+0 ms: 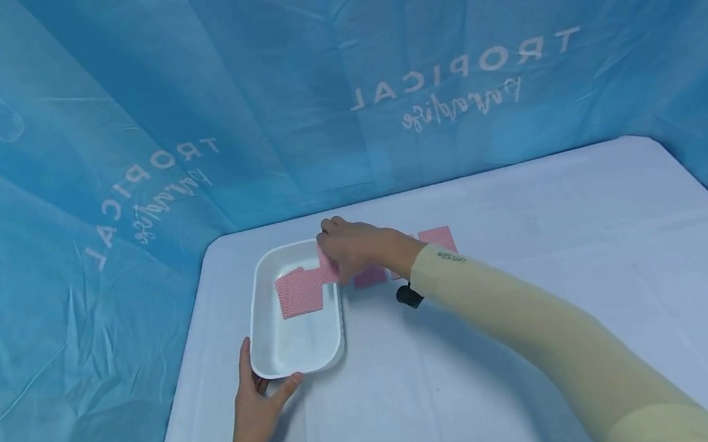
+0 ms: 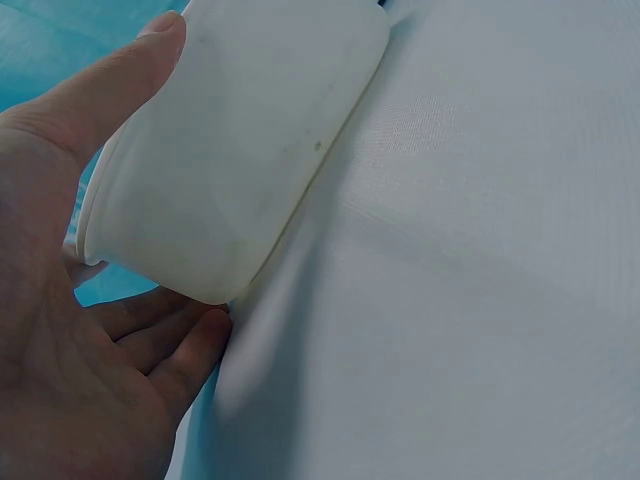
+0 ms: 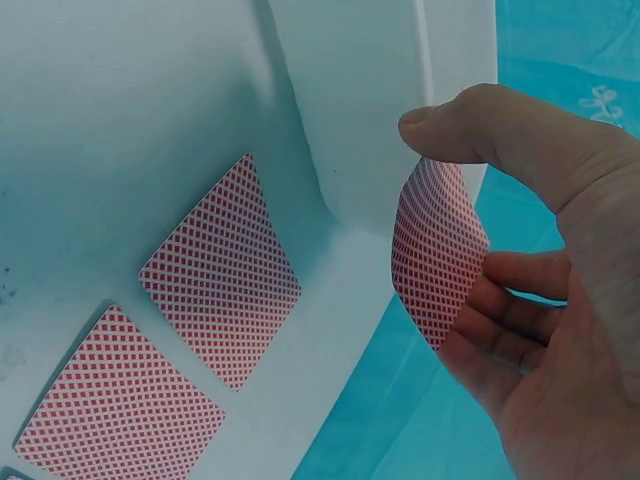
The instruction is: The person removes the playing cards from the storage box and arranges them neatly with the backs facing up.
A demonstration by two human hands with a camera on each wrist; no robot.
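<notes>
Pinching a bowed card (image 3: 440, 250) remotely with my right hand (image 1: 355, 249); tray (image 1: 296, 346) is lying just left of those fingers (image 3: 525, 275), lengthwise front-to-back, left hand (image 1: 257, 413) gripping it.

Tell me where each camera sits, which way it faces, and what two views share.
Head: on the head, facing forward and down at tray, table and cards; shows left hand, right hand and sleeve.
Left wrist: on that wrist, facing the tray's outer wall and table; shows the left hand.
Right wrist: on that wrist, facing the held card, tray and table cards; shows the right hand.
Head and right wrist share the held card, right hand and tray.
</notes>
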